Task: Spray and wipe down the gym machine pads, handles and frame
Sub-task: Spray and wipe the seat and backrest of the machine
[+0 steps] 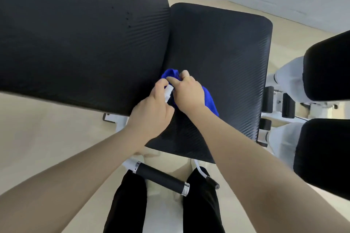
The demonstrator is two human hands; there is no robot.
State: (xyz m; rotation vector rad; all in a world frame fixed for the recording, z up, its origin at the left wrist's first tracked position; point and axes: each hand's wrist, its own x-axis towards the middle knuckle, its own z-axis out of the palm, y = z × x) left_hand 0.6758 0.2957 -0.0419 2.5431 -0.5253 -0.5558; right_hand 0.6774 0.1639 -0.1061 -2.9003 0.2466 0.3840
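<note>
On the black seat pad (217, 53), by the backrest (81, 34), the right hand (186, 93) bunches a soft, light blue cloth (209, 98) with curled fingers (174, 80), while the left hand (151, 113) pinches a small white spray bottle (169, 93), likely light and rigid.

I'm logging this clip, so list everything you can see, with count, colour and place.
Back pad: one, black, upper left.
Seat pad: one, black, centre.
Leg pads: two, black, right edge.
Handles: two, black grips, one near, one far.
Frame: white, at right.
Cloth: one, blue, on the seat pad.
White object: one, small, unclear, between the hands.
Left hand: holds the white object.
Right hand: on the cloth.
</note>
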